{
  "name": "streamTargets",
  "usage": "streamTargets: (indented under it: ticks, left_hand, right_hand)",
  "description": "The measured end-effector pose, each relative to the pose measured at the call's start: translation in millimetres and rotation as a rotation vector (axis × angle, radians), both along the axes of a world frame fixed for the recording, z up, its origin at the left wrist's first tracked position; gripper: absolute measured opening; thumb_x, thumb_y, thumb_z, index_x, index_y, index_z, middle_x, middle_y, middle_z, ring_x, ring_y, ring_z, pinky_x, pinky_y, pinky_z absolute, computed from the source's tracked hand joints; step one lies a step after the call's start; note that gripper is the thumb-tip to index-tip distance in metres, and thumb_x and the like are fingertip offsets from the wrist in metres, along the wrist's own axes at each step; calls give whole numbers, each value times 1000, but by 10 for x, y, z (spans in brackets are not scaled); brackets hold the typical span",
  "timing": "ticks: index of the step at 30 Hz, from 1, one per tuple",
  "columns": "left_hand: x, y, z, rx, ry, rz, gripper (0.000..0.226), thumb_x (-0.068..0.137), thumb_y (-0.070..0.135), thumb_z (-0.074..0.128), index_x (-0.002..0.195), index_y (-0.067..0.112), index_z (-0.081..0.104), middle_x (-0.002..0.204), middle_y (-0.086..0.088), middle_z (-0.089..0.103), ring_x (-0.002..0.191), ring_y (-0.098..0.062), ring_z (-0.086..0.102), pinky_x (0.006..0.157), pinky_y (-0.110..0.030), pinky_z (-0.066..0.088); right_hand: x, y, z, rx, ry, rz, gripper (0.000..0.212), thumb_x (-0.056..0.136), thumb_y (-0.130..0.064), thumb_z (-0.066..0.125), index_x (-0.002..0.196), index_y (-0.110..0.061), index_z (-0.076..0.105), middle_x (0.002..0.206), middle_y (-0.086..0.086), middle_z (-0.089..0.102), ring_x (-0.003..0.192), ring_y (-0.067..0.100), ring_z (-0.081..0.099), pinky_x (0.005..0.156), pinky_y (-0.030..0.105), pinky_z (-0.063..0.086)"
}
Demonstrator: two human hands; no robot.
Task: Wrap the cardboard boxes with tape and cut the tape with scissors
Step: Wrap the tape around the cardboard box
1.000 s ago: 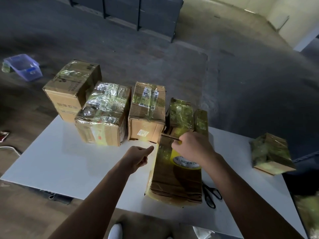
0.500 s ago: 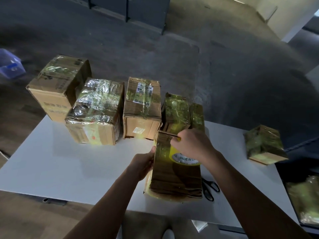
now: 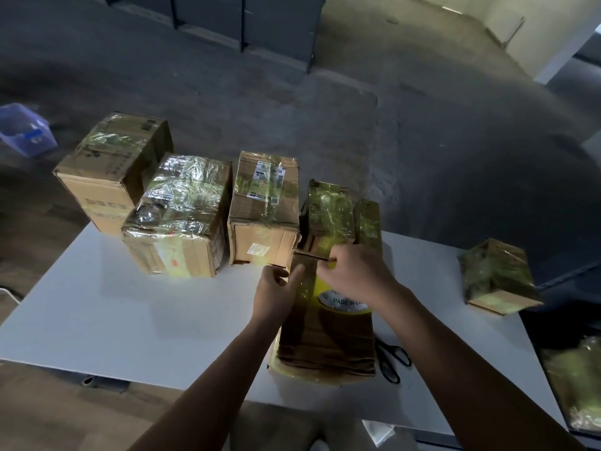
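A flat brown cardboard box point(image 3: 325, 346) lies on the white table point(image 3: 130, 320) in front of me. A yellow tape roll point(image 3: 341, 301) with a "MADE IN" label rests on its top. My right hand point(image 3: 354, 275) covers the roll and pinches the tape's end near the box's far edge. My left hand point(image 3: 276, 291) holds the box's left side, thumb pressed on its top. Black scissors point(image 3: 392, 361) lie on the table just right of the box.
Several tape-wrapped boxes stand in a row at the table's far edge, among them a shiny one point(image 3: 177, 216) and a labelled one point(image 3: 265, 206). Another wrapped box point(image 3: 496, 276) sits at the right. A blue plastic bin point(image 3: 24, 128) is on the floor, left.
My left hand moved right from the bare table onto the box's left side. My right hand stayed on the tape roll.
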State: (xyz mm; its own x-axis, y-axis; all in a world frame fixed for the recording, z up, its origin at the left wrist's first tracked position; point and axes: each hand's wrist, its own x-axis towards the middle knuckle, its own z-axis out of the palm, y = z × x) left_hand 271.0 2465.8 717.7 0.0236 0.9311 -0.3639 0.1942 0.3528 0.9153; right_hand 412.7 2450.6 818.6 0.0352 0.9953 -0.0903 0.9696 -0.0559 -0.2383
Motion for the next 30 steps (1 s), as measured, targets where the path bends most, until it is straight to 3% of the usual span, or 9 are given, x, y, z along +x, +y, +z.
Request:
streamTargets:
  ticks: [4, 10, 14, 18, 22, 24, 25, 27, 30]
  left_hand:
    - [67, -31, -1, 33, 151, -38, 39, 85, 45, 67, 100, 14, 49, 86, 2, 54, 75, -8, 51, 57, -23, 39]
    - [56, -38, -29, 91, 212, -30, 41, 84, 47, 67, 103, 17, 47, 82, 1, 56, 73, -9, 53, 55, -25, 39]
    - [-3, 6, -38, 107, 268, -38, 42, 86, 48, 64, 106, 16, 46, 81, 2, 56, 75, -14, 57, 61, -31, 44]
    - [21, -15, 27, 144, 358, -78, 42, 88, 47, 62, 109, 14, 46, 88, 0, 58, 77, -16, 56, 66, -35, 50]
    - [75, -146, 170, 630, 697, -155, 34, 93, 33, 51, 114, 7, 57, 109, -10, 56, 98, -27, 54, 76, -38, 47]
    - [91, -253, 207, 860, 679, -339, 47, 94, 34, 35, 127, 9, 57, 126, -10, 57, 115, -30, 53, 90, -40, 48]
    - [113, -326, 195, 863, 660, -461, 55, 96, 39, 30, 139, 11, 48, 141, -9, 49, 130, -29, 45, 103, -40, 42]
    - [154, -465, 116, 774, 734, -678, 71, 95, 55, 19, 153, 15, 13, 160, -4, 9, 149, -21, 4, 121, -38, 10]
    - [168, -517, 3, 752, 933, -789, 82, 89, 70, 4, 148, 18, -17, 157, -1, -20, 144, -14, -25, 118, -34, -14]
  right_hand:
    - [258, -52, 46, -59, 346, 88, 20, 91, -41, 58, 88, -21, 61, 82, -4, 62, 76, 11, 60, 64, 28, 47]
    - [484, -337, -177, -88, 791, -74, 29, 83, -52, 50, 73, -26, 57, 68, -12, 55, 61, 0, 54, 61, 18, 40]
    - [562, -280, -112, -52, 582, -132, 32, 87, -59, 54, 83, -27, 53, 72, -16, 49, 63, -3, 46, 59, 17, 35]
    - [857, -371, -9, 21, 356, -76, 48, 92, -45, 55, 53, -20, 42, 46, -8, 33, 40, 5, 29, 45, 23, 23]
    - [769, -376, -1, 48, 243, -75, 53, 92, -43, 54, 52, -16, 32, 46, -2, 27, 41, 11, 27, 47, 29, 22]
    - [739, -362, 15, 42, 214, -67, 53, 92, -44, 53, 53, -14, 32, 45, -1, 27, 40, 12, 28, 46, 29, 24]
    - [727, -360, 23, 32, 202, -67, 52, 93, -45, 51, 54, -13, 35, 45, 0, 30, 39, 13, 31, 47, 29, 27]
    - [704, -369, 14, 13, 177, -73, 52, 93, -48, 49, 57, -12, 38, 47, 2, 34, 41, 16, 36, 48, 29, 31]
    - [741, -401, -11, 67, 208, -84, 51, 92, -47, 50, 58, -10, 43, 50, 2, 37, 44, 13, 36, 47, 28, 28]
